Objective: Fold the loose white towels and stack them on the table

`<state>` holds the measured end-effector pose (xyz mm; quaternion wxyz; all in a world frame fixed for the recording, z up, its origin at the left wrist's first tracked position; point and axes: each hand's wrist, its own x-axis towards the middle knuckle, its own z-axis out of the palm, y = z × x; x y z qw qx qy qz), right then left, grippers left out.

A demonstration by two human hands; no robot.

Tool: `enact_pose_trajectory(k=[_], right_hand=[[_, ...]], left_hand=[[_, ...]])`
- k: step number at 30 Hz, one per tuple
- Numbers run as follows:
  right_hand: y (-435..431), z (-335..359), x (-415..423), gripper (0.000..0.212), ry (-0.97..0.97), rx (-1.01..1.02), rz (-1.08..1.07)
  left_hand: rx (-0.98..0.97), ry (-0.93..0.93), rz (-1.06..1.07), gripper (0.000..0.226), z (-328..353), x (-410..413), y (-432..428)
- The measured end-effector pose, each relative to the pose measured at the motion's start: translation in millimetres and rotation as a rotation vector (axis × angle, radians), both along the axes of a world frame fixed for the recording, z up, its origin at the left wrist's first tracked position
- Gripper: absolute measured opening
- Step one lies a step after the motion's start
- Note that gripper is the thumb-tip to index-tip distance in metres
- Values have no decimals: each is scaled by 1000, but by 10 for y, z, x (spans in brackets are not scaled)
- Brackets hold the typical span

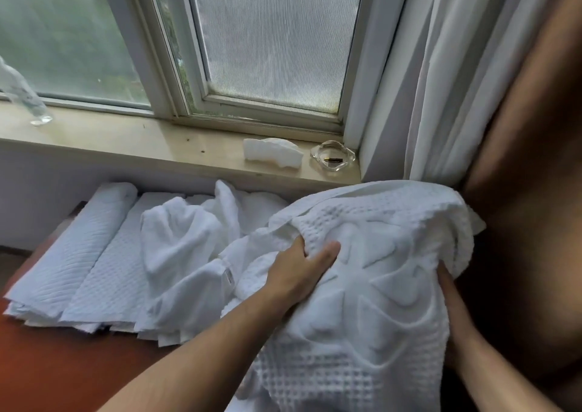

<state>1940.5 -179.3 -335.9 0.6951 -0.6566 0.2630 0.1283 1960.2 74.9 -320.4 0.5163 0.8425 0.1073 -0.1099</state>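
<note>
— Head view: why is the waffle towel (362,285) held up at the bench's (47,364) right end?
— Probably to find an edge; left grip (299,273) pinches a fold, right grip (453,317) hides behind it, can't tell. 2 folded towels (78,254) lie left

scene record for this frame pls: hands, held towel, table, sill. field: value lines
left hand: grip on a bunched fold of the white waffle-weave towel
right hand: against that towel's right edge; grip hidden by cloth
folded white towels: side by side on the red-brown wooden table, left part
loose white terry towels: crumpled heap overlapping the folded ones
beige windowsill: clear glass ashtray beside a small white cloth-like item
</note>
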Motion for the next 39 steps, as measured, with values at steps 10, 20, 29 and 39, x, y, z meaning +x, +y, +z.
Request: enact_pose_trajectory(k=[10, 20, 29, 39], right_hand=[[307, -169, 691, 104, -62, -581, 125], [177, -839, 1161, 71, -117, -575, -6], [200, -700, 1294, 74, 160, -771, 134], [1328, 37, 812, 23, -412, -924, 75]], left_hand=[[210, 168, 27, 84, -708, 463, -68], [297, 115, 8, 78, -1267, 989, -312], [286, 138, -77, 62, -1190, 1044, -314], [-166, 31, 43, 37, -562, 504, 850]])
